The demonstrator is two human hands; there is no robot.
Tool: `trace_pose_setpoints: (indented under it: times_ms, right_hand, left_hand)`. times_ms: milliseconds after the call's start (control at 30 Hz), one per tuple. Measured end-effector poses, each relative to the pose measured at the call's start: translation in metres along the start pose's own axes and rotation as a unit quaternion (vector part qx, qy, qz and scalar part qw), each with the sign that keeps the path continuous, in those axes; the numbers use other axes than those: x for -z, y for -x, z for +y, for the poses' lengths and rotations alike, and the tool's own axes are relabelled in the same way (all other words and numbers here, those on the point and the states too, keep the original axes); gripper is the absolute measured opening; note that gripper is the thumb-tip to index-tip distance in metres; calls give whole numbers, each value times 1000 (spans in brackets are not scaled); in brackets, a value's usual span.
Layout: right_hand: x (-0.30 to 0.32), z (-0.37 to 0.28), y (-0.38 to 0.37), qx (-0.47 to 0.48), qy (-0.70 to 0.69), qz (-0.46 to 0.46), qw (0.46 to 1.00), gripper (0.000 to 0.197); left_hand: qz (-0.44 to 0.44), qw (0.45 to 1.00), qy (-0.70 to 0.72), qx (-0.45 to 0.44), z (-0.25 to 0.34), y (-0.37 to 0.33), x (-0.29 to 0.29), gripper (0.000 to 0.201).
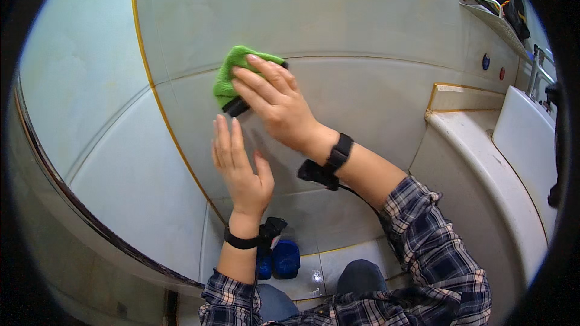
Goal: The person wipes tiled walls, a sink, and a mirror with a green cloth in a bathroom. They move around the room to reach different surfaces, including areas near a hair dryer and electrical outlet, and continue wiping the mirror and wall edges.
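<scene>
A bright green cloth (228, 75) with a black edge lies against the pale tiled wall (338, 30). My right hand (275, 99) presses it there, fingers stretched across it and pinning it to the tile. Just below the cloth, my left hand (241, 172) is raised with its fingers extended and holds nothing. Its fingertips come close to the cloth's black edge; whether they touch the wall I cannot tell. Each wrist wears a black strap with a small black device.
On the right, a white basin (525, 139) with a metal tap sits on a curved ledge (483, 145). A wall shelf (495, 21) holds dark items and coloured wires. Two small hooks, blue and red, are on the wall. Blue slippers (285, 259) stand on the floor below.
</scene>
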State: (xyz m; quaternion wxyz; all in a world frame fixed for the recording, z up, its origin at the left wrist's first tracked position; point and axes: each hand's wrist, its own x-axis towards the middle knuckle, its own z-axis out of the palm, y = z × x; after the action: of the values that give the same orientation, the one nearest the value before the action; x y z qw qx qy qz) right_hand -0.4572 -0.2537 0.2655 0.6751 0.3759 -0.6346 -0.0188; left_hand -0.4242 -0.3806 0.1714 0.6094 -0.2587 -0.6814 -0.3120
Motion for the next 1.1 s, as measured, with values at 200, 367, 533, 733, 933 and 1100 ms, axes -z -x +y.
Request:
trace_pose_setpoints:
  times_ms: [200,367,533,733,933,1100]
  right_hand:
    - [-15,-14,-20,74,-9,-7,997,28]
    - [34,22,19,-11,56,-16,998,26]
    - [109,63,58,-120,195,53,972,27]
    - [132,71,91,-265,157,113,945,54]
    - [93,12,107,-156,18,19,988,25]
    - [101,11,111,-148,14,3,989,25]
  left_hand:
    - [25,1000,-11,-4,5,-9,6,60]
    - [-51,998,17,-32,22,-11,-5,60]
    - [-123,988,57,-77,62,-24,-15,57]
    - [-152,979,82,-109,89,-16,-31,59]
    - [-115,982,88,-120,91,14,-47,61]
    - [-127,978,90,-137,95,6,-46,60]
